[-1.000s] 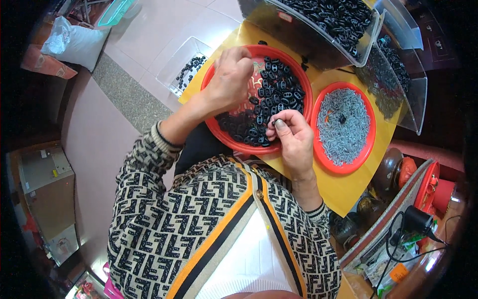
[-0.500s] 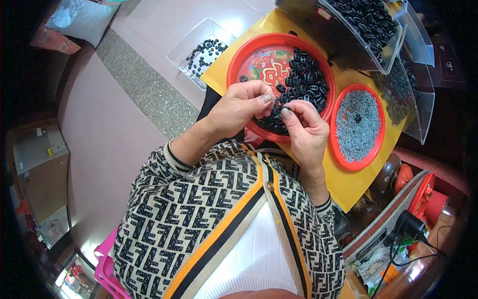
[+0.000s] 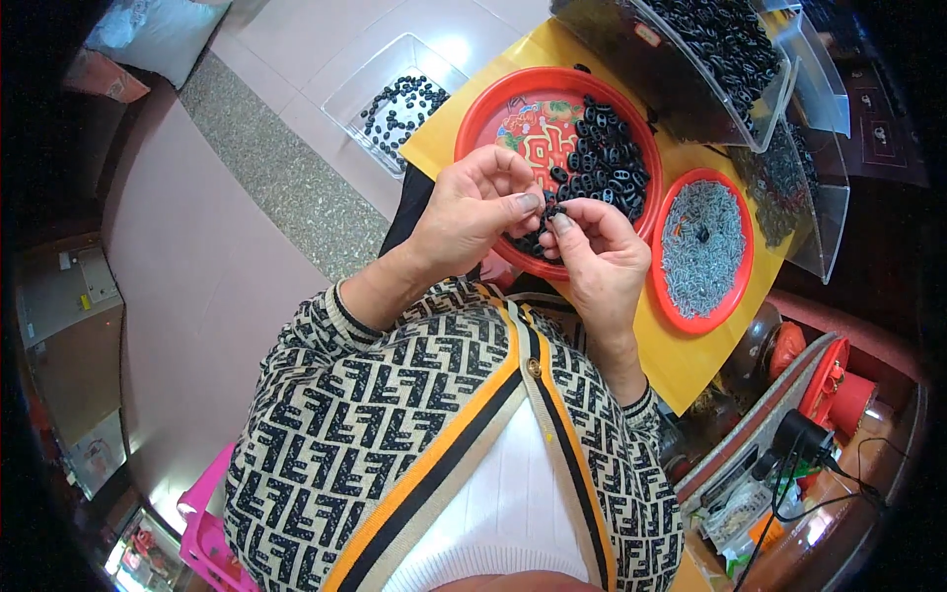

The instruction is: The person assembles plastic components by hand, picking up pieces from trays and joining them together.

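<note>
My left hand (image 3: 476, 209) is closed in a pinch, thumb against forefinger; whatever it holds is too small to make out. Close beside it, my right hand (image 3: 604, 259) pinches a small black oval piece (image 3: 555, 210) between thumb and forefinger. Both hands are over the near edge of a round red tray (image 3: 475, 107). Many black oval pieces with holes (image 3: 614, 153) lie in its right and near parts, some hidden behind my fingers. To the right, a smaller red dish (image 3: 747, 264) holds a heap of small silvery metal pins (image 3: 702, 271) with one dark piece among them.
Yellow board (image 3: 681, 380) lies under the tray and dish. Clear bins (image 3: 691, 84) full of black pieces stand at the far right. A clear plastic box (image 3: 340, 116) with scattered black pieces sits on the floor, far left. A black power adapter (image 3: 801, 439) with cables lies at lower right.
My hands stay near each other over the tray; the black piece in my right fingers now shows more clearly. The whole view has shifted slightly.
</note>
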Available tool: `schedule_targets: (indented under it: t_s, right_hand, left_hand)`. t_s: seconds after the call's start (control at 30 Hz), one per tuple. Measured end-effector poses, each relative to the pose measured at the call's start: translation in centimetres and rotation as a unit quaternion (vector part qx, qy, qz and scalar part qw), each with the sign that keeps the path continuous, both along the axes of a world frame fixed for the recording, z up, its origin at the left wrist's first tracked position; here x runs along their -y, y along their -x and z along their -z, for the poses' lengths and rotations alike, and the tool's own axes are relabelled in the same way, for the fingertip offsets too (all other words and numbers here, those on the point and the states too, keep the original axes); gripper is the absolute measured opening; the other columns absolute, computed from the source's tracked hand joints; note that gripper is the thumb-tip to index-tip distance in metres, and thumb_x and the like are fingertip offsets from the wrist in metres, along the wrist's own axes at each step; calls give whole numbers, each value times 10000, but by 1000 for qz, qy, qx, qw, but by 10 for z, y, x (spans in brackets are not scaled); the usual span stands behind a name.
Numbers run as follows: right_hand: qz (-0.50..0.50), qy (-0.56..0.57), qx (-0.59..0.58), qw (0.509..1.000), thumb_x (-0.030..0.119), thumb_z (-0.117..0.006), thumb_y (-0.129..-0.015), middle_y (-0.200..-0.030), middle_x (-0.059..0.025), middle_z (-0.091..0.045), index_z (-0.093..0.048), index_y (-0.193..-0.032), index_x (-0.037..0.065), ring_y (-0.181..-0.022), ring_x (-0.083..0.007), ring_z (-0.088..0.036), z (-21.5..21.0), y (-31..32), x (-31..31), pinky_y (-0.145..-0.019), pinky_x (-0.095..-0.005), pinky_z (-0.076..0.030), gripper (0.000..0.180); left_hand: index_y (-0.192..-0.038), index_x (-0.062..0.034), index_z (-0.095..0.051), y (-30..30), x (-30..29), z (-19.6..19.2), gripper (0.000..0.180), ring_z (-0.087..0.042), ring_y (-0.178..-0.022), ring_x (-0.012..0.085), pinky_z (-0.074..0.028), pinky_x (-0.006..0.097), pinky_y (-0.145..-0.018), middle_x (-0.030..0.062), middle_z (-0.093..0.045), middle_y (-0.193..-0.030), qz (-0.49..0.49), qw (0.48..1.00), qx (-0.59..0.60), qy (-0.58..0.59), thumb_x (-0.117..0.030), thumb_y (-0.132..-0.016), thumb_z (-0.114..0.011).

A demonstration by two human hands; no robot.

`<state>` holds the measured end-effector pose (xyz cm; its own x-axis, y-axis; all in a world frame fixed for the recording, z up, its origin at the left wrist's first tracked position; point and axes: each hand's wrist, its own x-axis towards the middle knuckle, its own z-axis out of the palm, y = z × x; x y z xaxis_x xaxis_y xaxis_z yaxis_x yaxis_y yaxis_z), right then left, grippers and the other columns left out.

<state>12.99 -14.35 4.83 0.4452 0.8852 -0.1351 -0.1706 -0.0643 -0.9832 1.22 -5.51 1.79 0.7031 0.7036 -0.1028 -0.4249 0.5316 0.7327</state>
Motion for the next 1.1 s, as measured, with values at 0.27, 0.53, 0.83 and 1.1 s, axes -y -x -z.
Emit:
schedule_targets:
  t_s: [0.27, 0.53, 0.83, 1.1]
  right_hand:
    - [6, -8, 29, 1000, -14, -565, -804, -748, -30, -597, -570, -895, -11, -636, -69, -574, -2, 2, -2, -575, -181, -482, 91]
    - [27, -2, 98, 995, -13, -591, -770, -721, -10, -600, -582, -837, -19, -632, -41, -544, 7, 4, 0, -556, -170, -436, 68]
    - [24, -7, 98, 995, -5, -597, -766, -682, -21, -594, -594, -826, -24, -598, -44, -546, 12, 8, 1, -526, -174, -432, 63]
    - [24, 3, 40, 999, 31, -587, -799, -703, -32, -592, -569, -839, -22, -603, -70, -570, 22, 3, -5, -528, -188, -470, 69]
  left_hand:
    - [-940, -15, -447, -2, 0, -1, 194, -559, -658, 104, -446, 198, -567, 55, -559, -779, 1, 1000, -8, 11, -3, -789, -569]
    - [-916, -14, -447, -2, 5, 1, 188, -543, -678, 75, -447, 187, -596, 39, -548, -782, -28, 997, -41, -63, 26, -777, -567]
    - [-861, -21, -454, -1, 9, 2, 183, -536, -732, 76, -458, 200, -653, 46, -562, -801, -63, 977, -87, -183, 36, -757, -594]
    - [-850, 11, -488, -8, 5, 10, 112, -539, -723, 78, -453, 205, -637, 34, -544, -777, -47, 979, -101, -169, 77, -773, -537]
